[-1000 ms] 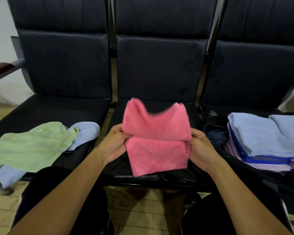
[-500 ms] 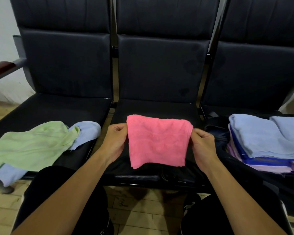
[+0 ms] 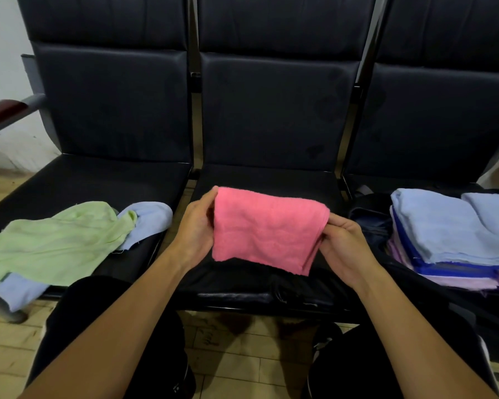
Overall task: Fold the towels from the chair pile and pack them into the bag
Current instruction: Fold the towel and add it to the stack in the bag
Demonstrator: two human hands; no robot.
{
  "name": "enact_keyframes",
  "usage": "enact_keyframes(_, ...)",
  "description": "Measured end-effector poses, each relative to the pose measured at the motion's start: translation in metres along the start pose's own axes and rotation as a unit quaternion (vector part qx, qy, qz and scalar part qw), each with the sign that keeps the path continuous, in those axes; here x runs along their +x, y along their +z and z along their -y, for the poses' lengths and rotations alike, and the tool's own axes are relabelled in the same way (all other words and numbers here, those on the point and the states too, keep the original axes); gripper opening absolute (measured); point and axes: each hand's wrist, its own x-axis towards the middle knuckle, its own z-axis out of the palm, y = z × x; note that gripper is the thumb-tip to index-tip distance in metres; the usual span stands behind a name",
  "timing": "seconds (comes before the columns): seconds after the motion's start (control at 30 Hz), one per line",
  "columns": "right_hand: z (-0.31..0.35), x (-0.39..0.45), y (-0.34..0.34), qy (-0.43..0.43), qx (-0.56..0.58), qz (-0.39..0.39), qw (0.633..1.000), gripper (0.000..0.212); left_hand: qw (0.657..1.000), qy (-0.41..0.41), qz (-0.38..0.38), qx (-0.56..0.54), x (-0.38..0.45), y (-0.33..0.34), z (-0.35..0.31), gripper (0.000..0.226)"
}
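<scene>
Above the middle seat (image 3: pixel 268 180) of the black padded chair row, a pink towel (image 3: pixel 267 228) is hanging folded, its lower edge drooping just over the seat's front lip. Bare cushion is lying open behind it. Its terry cloth is looking soft and nubbly. The left hand (image 3: pixel 195 228) is pinching the towel's left edge; the right hand (image 3: pixel 342 243) is gripping its right edge. Crumpled green and blue towels (image 3: pixel 55 243) are sprawling on the left seat, while folded towels (image 3: pixel 450 234) are sitting stacked in the dark bag (image 3: pixel 369 223) on the right.

Dark bag (image 3: pixel 369 223) mostly hidden behind folded towel stack (image 3: pixel 450 240), cut off right.
</scene>
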Motion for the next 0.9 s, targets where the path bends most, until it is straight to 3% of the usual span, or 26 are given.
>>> enact_keyframes(0.1, 0.002, -0.002, 0.001, -0.013, 0.004, 0.005, 1.000, 0.046, 0.999, -0.007, -0.039, 0.010, 0.007, -0.002, 0.003, 0.062)
enact_keyframes(0.2, 0.003, -0.003, 0.003, -0.015, 0.013, -0.007, 1.000, 0.038, 0.995, 0.052, -0.025, 0.079, 0.006, -0.008, 0.009, 0.076)
enact_keyframes(0.43, 0.005, 0.002, 0.003, 0.039, 0.137, -0.050, 0.989, 0.024, 0.971, 0.132, 0.034, 0.198, -0.001, -0.006, 0.006, 0.064)
enact_keyframes(0.67, 0.005, -0.002, 0.004, -0.003, 0.065, -0.001, 0.998, 0.026, 0.961, 0.137, 0.061, 0.234, -0.008, -0.006, -0.005, 0.031)
enact_keyframes(0.9, 0.012, -0.002, -0.003, -0.028, -0.055, 0.061, 0.996, 0.042, 0.961, 0.075, 0.150, 0.221, -0.008, 0.006, 0.001, 0.061)
